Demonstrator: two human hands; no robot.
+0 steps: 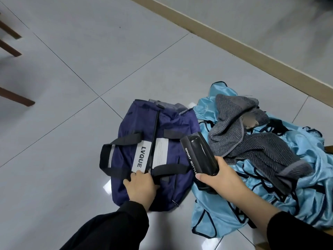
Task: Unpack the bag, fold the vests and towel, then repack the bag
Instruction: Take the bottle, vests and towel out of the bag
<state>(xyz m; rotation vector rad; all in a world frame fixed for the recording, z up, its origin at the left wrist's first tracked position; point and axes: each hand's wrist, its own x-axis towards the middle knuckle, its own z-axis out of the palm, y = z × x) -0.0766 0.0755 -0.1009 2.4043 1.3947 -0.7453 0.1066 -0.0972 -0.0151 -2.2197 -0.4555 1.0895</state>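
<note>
A navy duffel bag with black handles and a white "LVQUE" panel lies flat on the tiled floor. My left hand rests on its near end, fingers at the zip by the handle. My right hand grips a black box marked "SPORT BOTTLE", held just right of the bag. Light blue vests with dark trim lie crumpled in a heap on the right. A grey striped towel lies bunched on top of them.
A beige skirting board runs diagonally along the wall behind the heap. Brown chair legs stand at the far left. Grey floor tiles stretch out beyond the bag.
</note>
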